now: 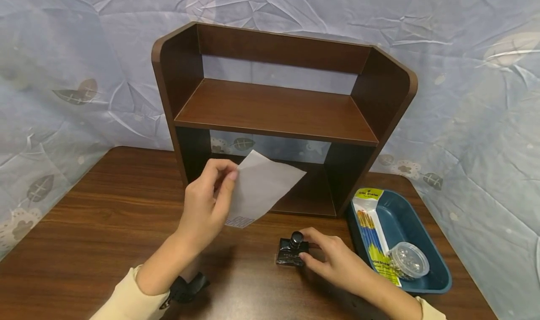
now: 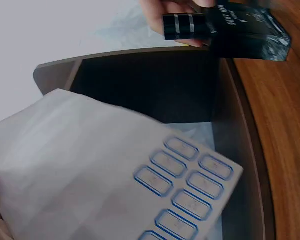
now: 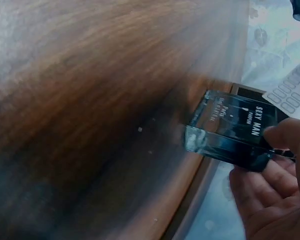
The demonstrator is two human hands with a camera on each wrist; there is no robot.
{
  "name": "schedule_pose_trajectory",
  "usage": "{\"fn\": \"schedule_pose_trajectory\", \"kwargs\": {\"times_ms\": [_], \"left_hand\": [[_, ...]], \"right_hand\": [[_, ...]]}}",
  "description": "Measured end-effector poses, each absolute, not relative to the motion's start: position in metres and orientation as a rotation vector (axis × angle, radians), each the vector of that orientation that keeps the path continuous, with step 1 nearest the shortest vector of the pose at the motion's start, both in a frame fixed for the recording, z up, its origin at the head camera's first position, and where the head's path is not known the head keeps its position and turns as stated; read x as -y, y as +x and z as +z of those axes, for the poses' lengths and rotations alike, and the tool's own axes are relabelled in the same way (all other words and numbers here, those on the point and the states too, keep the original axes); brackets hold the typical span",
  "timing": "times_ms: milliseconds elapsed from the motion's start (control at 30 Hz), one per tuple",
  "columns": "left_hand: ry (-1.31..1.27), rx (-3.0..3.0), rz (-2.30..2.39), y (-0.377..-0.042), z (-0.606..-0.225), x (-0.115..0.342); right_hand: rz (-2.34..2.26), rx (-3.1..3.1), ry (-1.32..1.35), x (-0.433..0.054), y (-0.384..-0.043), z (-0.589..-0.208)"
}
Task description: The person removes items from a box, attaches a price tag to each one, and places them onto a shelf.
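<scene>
My left hand (image 1: pixel 206 203) pinches the edge of a white sticker sheet (image 1: pixel 266 182), holding it up in front of the shelf. Blue-bordered blank labels (image 2: pixel 192 203) sit toward one end of the sheet in the left wrist view; the rest of that side looks plain. A dark glass perfume bottle (image 1: pixel 288 256) with a round black cap is gripped from its right side by my right hand (image 1: pixel 333 259). White lettering on the bottle (image 3: pixel 232 127) shows in the right wrist view. Whether its base touches the table cannot be told.
A brown two-tier desk shelf (image 1: pixel 274 107) stands at the back of the wooden table (image 1: pixel 105 226). To the right, a teal tray (image 1: pixel 436 282) holds a pack of artist brushes (image 1: pixel 373 235) and a clear round tub (image 1: pixel 409 260). A black strap-like object (image 1: pixel 190 287) is by the left sleeve.
</scene>
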State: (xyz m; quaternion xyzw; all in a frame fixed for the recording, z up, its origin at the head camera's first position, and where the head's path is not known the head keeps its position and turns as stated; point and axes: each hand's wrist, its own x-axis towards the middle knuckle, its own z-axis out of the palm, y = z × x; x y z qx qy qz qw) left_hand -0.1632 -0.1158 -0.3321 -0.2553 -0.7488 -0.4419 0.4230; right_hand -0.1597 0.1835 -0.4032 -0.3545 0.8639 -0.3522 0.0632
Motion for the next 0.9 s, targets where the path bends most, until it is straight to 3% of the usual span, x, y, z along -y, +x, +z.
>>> {"fn": "schedule_pose_trajectory", "kwargs": {"times_ms": [533, 900], "left_hand": [[-0.565, 1.714, -1.375, -0.167, -0.318, 0.104], [-0.652, 1.734, -1.367, -0.170, -0.308, 0.080]], "right_hand": [[-1.031, -2.743, -1.065, -0.191, -0.165, -0.381], [-1.618, -2.686, -1.083, -0.177, -0.167, -0.359]]}}
